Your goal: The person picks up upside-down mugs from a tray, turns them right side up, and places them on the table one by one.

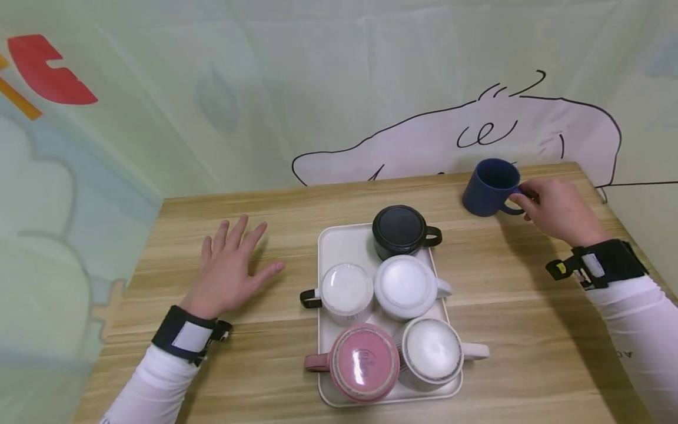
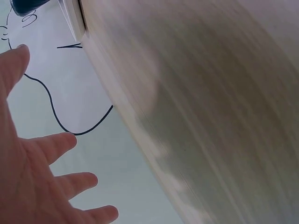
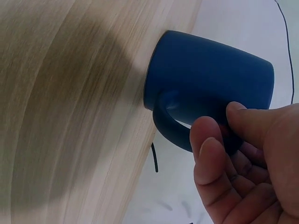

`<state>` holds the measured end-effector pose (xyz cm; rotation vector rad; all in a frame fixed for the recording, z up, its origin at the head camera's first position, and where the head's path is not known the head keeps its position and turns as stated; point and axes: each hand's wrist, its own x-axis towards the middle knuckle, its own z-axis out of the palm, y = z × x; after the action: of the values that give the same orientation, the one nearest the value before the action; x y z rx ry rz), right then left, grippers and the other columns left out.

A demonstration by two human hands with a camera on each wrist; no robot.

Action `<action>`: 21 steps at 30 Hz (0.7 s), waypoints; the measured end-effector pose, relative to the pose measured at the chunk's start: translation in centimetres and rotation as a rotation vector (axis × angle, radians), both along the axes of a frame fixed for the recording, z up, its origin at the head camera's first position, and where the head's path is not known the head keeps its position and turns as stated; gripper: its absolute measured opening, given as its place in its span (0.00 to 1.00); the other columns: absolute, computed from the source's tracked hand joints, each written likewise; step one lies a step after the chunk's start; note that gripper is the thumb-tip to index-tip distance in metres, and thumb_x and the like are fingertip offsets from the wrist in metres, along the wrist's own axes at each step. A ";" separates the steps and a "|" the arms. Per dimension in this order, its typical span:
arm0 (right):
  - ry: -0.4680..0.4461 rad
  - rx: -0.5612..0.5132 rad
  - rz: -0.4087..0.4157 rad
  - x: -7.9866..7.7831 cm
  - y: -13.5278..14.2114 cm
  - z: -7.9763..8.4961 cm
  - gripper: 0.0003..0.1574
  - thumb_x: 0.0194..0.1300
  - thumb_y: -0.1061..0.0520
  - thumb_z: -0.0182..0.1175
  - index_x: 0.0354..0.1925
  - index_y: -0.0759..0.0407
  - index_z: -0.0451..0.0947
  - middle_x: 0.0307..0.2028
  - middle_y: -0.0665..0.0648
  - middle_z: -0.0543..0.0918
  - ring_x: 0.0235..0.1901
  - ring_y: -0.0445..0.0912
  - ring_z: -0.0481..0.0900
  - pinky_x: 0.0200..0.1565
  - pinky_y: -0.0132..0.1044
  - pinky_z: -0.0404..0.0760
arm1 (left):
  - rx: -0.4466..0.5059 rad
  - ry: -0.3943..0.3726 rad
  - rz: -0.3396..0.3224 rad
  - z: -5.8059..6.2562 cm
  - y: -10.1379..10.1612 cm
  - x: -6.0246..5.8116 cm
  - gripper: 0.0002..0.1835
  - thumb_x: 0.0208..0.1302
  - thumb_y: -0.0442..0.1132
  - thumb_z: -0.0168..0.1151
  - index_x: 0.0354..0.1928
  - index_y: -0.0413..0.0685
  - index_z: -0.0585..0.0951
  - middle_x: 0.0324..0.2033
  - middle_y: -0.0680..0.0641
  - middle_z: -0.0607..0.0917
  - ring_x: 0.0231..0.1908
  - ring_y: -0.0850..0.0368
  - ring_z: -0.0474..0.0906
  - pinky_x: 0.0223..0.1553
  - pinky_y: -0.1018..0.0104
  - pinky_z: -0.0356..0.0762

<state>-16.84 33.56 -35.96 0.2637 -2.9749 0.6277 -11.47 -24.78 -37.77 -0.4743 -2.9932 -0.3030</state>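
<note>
Blue mug (image 1: 483, 191) is being held mouth upward at the upper right of the head frame, beside the back edge of the table (image 1: 503, 330); whether its base is bearing fully on the wood is hard to tell. The right hand (image 1: 562, 209) is gripping it, thumb and curled fingers pinching the handle (image 3: 173, 128), probably because that ring is giving a sure hold while leaving the body and rim untouched. At centre left, the left hand (image 1: 225, 274) is holding nothing, its fingers spreading apart; whether they are touching the wood cannot be told. On the tray (image 1: 343, 241) at the lower centre, five mugs are resting bottoms up: a black mug (image 1: 399, 227) at the top, a white mug (image 1: 405, 285) and a black-handled mug (image 1: 346, 294) in the middle, a pink mug (image 1: 364, 365) and a pale-handled mug (image 1: 431, 350) at the bottom. Their handles are pointing outward, left or right, seemingly so that the bodies are sitting close together within a narrow tray, and a bare patch is showing at its upper left.
</note>
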 end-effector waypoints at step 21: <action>0.109 -0.015 -0.045 2.6 -1.2 2.7 0.34 0.72 0.51 0.59 0.68 0.67 0.66 0.54 0.75 0.76 0.38 0.65 0.82 0.35 0.59 0.81 | 0.014 0.027 -0.069 1.1 0.9 0.6 0.48 0.63 0.76 0.48 0.76 0.51 0.62 0.74 0.37 0.59 0.72 0.31 0.50 0.65 0.29 0.45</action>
<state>-14.24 32.38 -33.28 0.2220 -2.8622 0.6102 -10.83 -23.85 -36.71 -0.5764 -2.9506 -0.3203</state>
